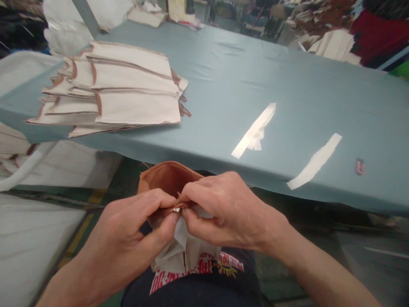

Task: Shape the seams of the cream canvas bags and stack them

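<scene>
Close to my body is a fabric pouch (pixel 169 172) with an orange-brown inside and a cream outside, its mouth gaping away from me. My left hand (pixel 134 234) pinches the near edge of the mouth between thumb and fingers. Right beside it, my right hand (pixel 223 211) pinches the same brown edge, so the fingertips of both nearly meet. A small whitish bit shows at the pinch; what it is I cannot tell. Below the fingers hangs the cream cloth, with a loose white flap on it. Both palms hide part of the pouch.
A table with a blue-green cover (pixel 217 115) stands ahead. On its left lies a stack of cream fabric pieces (pixel 137 104) with brown trim. White paper strips (pixel 255 128) and a small pinkish object (pixel 359 166) lie to the right. Wrapped white bundles (pixel 35 243) are at lower left.
</scene>
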A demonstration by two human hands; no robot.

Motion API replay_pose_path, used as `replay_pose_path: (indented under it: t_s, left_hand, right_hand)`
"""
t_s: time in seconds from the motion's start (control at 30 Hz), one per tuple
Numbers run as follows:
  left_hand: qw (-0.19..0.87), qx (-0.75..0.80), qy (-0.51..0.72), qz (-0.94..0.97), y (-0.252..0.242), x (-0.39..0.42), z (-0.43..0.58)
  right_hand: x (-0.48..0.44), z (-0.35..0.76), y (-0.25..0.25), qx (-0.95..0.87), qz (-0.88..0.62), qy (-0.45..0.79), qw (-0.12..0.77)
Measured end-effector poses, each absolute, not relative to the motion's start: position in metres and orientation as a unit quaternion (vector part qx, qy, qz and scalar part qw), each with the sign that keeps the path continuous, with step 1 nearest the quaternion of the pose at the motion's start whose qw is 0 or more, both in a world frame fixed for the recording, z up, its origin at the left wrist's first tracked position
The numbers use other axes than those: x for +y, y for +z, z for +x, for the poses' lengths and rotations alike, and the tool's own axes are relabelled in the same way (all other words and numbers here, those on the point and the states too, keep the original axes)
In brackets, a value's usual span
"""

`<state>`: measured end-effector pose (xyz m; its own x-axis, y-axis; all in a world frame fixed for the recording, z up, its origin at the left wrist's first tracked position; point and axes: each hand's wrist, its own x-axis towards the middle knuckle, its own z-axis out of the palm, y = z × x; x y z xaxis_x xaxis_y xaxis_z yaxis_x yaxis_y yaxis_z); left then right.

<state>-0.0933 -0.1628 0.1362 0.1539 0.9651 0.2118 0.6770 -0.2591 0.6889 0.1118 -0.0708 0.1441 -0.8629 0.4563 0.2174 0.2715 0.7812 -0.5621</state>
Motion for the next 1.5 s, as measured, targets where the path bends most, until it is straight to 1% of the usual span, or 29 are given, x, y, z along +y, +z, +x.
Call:
replay_pose_path:
  t_s: [0.13,0.27,0.33,0.43,0.57,0.67,0.77,0.87,1.07,1.17,1.37,1.5]
  left_hand:
    - [0.28,0.583,0.329,0.688,0.135,-0.161,-0.094]
    - [0.307,0.589,0.336,0.668,0.135,-0.157,-0.089]
    - [0.311,0.59,0.337,0.665,0.133,-0.156,-0.088]
    - [0.306,0.589,0.336,0.668,0.131,-0.156,-0.087]
    - [0.293,0.585,0.332,0.679,0.13,-0.159,-0.087]
    - [0.283,0.583,0.331,0.685,0.128,-0.161,-0.086]
    - [0.292,0.588,0.332,0.677,0.126,-0.162,-0.084]
    - [0.301,0.598,0.344,0.658,0.125,-0.162,-0.08]
    - [0.261,0.601,0.347,0.671,0.129,-0.164,-0.074]
    - [0.264,0.609,0.351,0.66,0.129,-0.168,-0.076]
    - [0.39,0.623,0.326,0.595,0.129,-0.171,-0.087]
    - [0.451,0.605,0.31,0.578,0.128,-0.172,-0.094]
  right_hand:
    - [-0.07,0.113,0.134,-0.914,-0.186,0.267,0.241]
    - [-0.068,0.115,0.127,-0.921,-0.162,0.21,0.286]
    - [-0.067,0.115,0.125,-0.929,-0.147,0.175,0.291]
    - [-0.065,0.115,0.124,-0.932,-0.137,0.158,0.295]
    - [-0.067,0.112,0.122,-0.924,-0.137,0.181,0.308]
    - [-0.07,0.111,0.122,-0.91,-0.15,0.222,0.316]
    - [-0.074,0.112,0.121,-0.901,-0.166,0.247,0.317]
    - [-0.076,0.112,0.12,-0.904,-0.172,0.217,0.327]
    - [-0.078,0.109,0.118,-0.932,-0.142,0.11,0.316]
    - [-0.08,0.11,0.118,-0.935,-0.128,0.096,0.318]
    - [-0.09,0.109,0.108,-0.912,-0.146,0.143,0.355]
    - [-0.094,0.109,0.097,-0.908,-0.141,0.143,0.368]
